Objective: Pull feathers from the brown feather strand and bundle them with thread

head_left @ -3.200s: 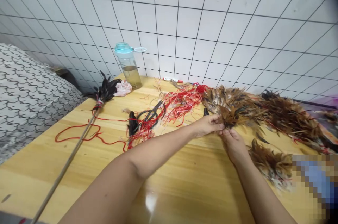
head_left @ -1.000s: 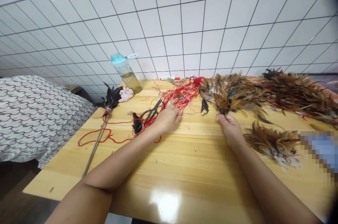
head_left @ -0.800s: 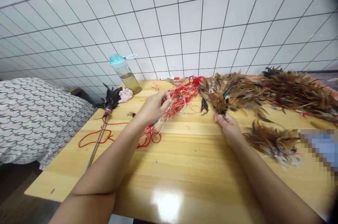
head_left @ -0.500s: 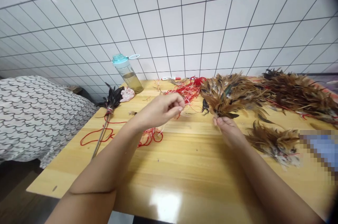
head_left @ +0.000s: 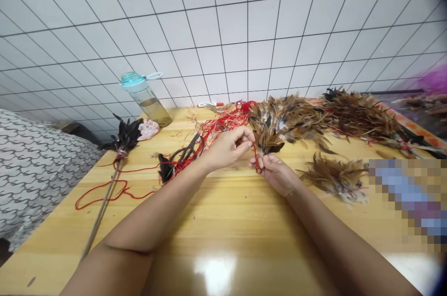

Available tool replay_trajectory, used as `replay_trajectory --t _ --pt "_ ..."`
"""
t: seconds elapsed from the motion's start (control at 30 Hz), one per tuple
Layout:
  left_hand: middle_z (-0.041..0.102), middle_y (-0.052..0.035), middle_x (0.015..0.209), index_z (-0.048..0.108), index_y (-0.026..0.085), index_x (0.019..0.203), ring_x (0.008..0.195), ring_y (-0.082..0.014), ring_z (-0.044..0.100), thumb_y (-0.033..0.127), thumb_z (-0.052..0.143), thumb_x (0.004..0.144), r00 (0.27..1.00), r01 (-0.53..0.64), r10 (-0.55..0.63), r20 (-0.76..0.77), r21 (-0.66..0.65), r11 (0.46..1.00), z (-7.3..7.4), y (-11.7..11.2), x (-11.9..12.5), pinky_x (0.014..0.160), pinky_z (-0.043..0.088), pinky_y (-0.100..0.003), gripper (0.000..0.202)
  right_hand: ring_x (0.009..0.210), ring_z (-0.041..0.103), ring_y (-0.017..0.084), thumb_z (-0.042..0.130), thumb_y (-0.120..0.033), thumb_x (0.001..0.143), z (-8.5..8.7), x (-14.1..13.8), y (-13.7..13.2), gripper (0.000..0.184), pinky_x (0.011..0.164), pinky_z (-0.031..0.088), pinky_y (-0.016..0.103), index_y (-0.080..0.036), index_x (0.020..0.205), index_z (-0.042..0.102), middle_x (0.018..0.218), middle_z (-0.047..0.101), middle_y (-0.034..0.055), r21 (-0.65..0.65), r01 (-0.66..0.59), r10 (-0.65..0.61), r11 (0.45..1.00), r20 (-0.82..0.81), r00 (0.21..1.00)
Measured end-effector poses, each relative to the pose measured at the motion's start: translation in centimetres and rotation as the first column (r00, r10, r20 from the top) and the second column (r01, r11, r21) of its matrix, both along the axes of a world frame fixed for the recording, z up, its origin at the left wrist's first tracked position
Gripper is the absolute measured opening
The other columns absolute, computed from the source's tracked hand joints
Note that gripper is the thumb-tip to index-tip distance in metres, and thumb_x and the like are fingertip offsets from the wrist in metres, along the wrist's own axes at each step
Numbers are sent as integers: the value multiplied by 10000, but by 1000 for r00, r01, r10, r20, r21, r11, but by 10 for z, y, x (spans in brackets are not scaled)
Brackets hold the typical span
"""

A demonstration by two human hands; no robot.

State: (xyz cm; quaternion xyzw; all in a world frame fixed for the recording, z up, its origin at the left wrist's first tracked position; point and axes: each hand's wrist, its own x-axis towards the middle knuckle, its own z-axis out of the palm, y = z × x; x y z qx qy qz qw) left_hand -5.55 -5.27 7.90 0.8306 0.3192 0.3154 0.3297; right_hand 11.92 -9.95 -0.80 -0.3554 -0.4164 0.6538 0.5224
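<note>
My left hand (head_left: 233, 147) is closed, pinching a short red string (head_left: 256, 158) between thumb and fingers. The string hangs down to my right hand (head_left: 277, 172), whose fingers are closed on the base of a bunch of brown feathers (head_left: 268, 140). The feather tips point up and away from me, in front of a larger pile of brown feathers (head_left: 289, 112). A tangle of red strings (head_left: 226, 121) lies behind my left hand. Black scissors (head_left: 188, 151) rest among strings beside my left forearm.
Left on the wooden table (head_left: 209, 221) lies a stick (head_left: 101, 212) with black feathers (head_left: 127, 135) tied on. A bottle (head_left: 152, 105), a pink scrunchie (head_left: 148, 129) and a marker (head_left: 210, 104) stand or lie near the tiled wall. More feather bundles (head_left: 335, 177) lie at right.
My left hand has come across to my right hand, and a red string now shows between them. The view has shifted to the right; the scissors have come into sight.
</note>
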Motion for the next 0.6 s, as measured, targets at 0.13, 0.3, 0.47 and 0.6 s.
replay_trajectory --t 0.13,0.3,0.47,0.6 --pt "566 6 759 543 163 956 680 -86 510 239 479 858 995 -95 95 1 66 993 -8 5 -8 650 413 -206 139 570 447 110 742 -545 597 -3 2 6 403 551 358 253 -199 623 538 712 599 23 -63 141 -138 988 59 989" --pt "602 0 770 551 171 1042 697 -100 544 242 453 883 986 -88 107 -126 146 985 -17 4 -16 662 429 -216 200 508 342 100 622 -596 685 -17 5 13 403 478 270 240 -200 654 554 574 482 -23 95 289 -304 953 321 897" --pt "656 -80 1019 575 169 1090 941 -162 606 180 417 895 941 -8 94 -325 258 966 -32 6 -18 838 459 -285 251 587 401 144 550 -526 736 -15 14 17 339 575 334 276 -218 602 505 570 470 -15 292 365 -466 884 499 731" --pt "629 -96 944 623 170 946 904 -193 592 165 407 891 846 18 157 -509 323 946 -43 12 -19 791 460 -300 222 611 437 157 526 -511 744 -15 24 20 321 616 347 288 -217 616 525 589 500 -11 311 434 -532 845 562 633"
